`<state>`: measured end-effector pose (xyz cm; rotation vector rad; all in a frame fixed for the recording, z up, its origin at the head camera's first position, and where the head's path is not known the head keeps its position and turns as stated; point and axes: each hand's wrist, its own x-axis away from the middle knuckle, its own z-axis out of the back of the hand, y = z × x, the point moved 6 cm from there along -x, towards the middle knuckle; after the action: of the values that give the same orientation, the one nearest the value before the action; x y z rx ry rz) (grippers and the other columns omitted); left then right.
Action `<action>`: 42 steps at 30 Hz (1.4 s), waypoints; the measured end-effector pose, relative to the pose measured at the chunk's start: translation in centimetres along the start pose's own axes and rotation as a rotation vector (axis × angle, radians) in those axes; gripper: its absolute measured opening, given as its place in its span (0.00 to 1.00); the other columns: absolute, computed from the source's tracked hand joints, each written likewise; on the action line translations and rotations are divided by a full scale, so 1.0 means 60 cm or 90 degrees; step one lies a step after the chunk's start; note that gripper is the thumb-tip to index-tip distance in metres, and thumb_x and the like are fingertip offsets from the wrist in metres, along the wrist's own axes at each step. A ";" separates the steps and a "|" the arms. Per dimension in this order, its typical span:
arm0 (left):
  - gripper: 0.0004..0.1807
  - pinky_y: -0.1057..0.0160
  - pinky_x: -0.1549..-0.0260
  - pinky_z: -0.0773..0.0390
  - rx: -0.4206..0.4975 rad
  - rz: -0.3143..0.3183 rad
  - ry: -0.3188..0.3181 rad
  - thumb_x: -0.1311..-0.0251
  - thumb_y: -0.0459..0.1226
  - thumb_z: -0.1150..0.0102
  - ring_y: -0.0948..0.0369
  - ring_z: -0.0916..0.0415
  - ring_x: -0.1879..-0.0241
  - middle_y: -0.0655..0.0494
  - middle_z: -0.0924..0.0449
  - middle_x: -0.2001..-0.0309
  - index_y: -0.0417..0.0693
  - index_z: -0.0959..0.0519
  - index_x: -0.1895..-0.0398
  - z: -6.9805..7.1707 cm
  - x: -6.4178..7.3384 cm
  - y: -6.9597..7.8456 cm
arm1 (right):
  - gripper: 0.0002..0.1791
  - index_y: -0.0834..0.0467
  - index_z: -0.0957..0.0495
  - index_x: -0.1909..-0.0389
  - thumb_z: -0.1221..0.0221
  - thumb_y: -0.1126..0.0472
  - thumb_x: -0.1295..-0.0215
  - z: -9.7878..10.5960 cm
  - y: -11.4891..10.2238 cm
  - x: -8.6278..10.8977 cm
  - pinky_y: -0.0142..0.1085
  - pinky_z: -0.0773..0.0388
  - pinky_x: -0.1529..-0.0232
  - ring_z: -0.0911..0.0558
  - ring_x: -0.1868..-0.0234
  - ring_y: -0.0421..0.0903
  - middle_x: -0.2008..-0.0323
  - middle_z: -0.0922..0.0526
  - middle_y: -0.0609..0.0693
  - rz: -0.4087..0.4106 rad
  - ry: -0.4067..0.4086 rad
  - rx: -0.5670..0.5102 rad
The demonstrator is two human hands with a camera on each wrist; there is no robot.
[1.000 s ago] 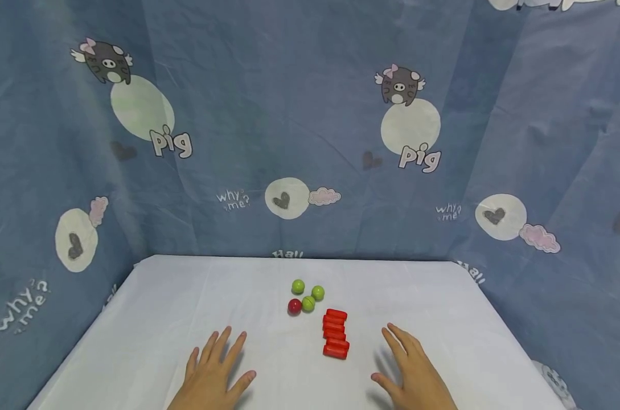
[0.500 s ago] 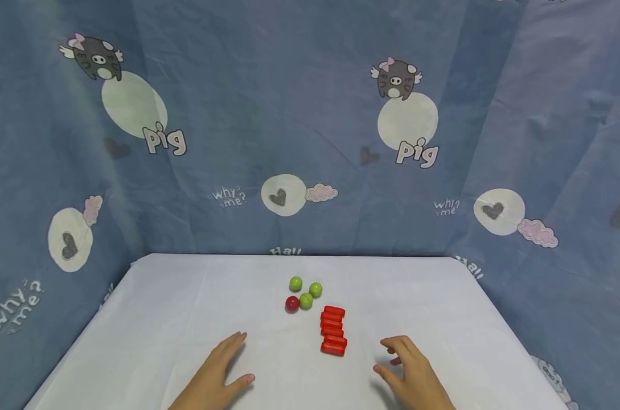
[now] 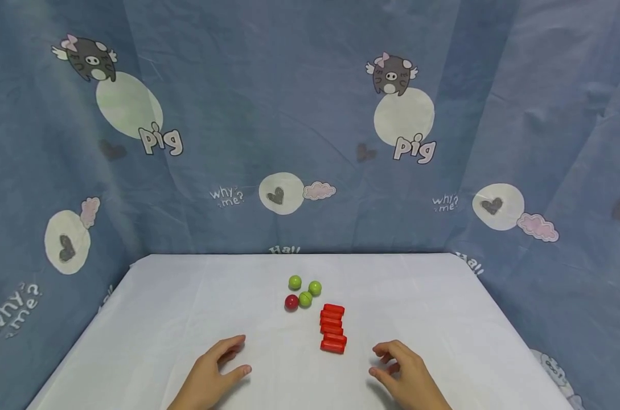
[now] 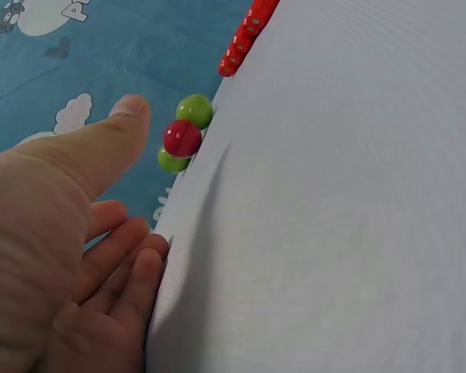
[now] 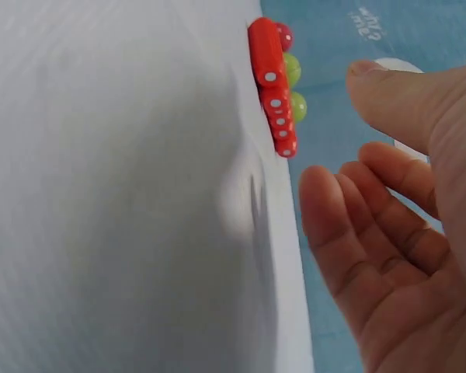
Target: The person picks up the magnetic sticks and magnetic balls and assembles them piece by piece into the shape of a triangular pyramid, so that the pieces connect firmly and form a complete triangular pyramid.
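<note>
My left hand (image 3: 207, 373) hovers low over the white table, thumb apart from loosely bent fingers, with nothing in it. Across from it my right hand (image 3: 407, 373) has the same relaxed curl and also holds nothing. Several short red cylinders (image 3: 332, 330) lie side by side in a column between the hands, nearer the right one. Pale dots mark the ends of the red cylinders (image 5: 268, 58) in the right wrist view. Behind them sit three green balls (image 3: 305, 299) and one dark red ball (image 3: 291, 302), grouped closely. The red ball (image 4: 182, 138) overlaps two green ones in the left wrist view.
A white cloth covers the table (image 3: 187, 307). A blue curtain (image 3: 310, 114) printed with pigs, hearts and words rises behind the table's far edge and along both sides.
Both hands' fingers have bent inward from a spread, straighter pose, and the left hand has turned more on its side. The balls and red cylinders keep their places on the table; the head view shifted slightly.
</note>
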<state>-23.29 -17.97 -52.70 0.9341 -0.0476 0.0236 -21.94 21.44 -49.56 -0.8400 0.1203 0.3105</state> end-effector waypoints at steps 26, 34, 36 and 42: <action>0.36 0.68 0.41 0.22 0.115 -0.032 -0.036 0.45 0.44 0.24 0.52 0.23 0.37 0.50 0.22 0.38 0.42 0.25 0.34 0.002 -0.011 -0.002 | 0.20 0.59 0.18 0.51 0.28 0.54 0.40 -0.048 0.024 -0.013 0.27 0.18 0.59 0.20 0.63 0.30 0.56 0.14 0.49 -0.089 -0.057 -0.081; 0.35 0.66 0.41 0.22 0.116 -0.052 -0.031 0.45 0.43 0.25 0.52 0.22 0.38 0.49 0.21 0.38 0.41 0.24 0.35 -0.005 -0.035 0.011 | 0.21 0.60 0.18 0.51 0.28 0.53 0.39 -0.055 0.013 -0.022 0.26 0.18 0.59 0.20 0.63 0.31 0.56 0.14 0.48 -0.095 -0.062 -0.084; 0.34 0.66 0.41 0.22 0.121 -0.051 -0.032 0.45 0.43 0.25 0.52 0.22 0.38 0.49 0.21 0.38 0.41 0.24 0.36 -0.012 -0.042 0.012 | 0.21 0.60 0.18 0.50 0.28 0.53 0.39 -0.059 0.012 -0.023 0.26 0.19 0.58 0.20 0.63 0.31 0.55 0.14 0.48 -0.099 -0.070 -0.088; 0.32 0.65 0.41 0.22 0.110 -0.058 -0.015 0.44 0.43 0.25 0.54 0.21 0.39 0.51 0.20 0.39 0.42 0.23 0.37 -0.034 -0.065 0.022 | 0.21 0.59 0.18 0.50 0.28 0.53 0.39 -0.067 0.007 -0.029 0.26 0.19 0.59 0.20 0.63 0.31 0.55 0.14 0.48 -0.095 -0.078 -0.077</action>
<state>-27.17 -15.54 -53.03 1.1088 -0.0256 -0.0690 -23.65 18.31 -52.13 -0.9422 -0.0764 0.2297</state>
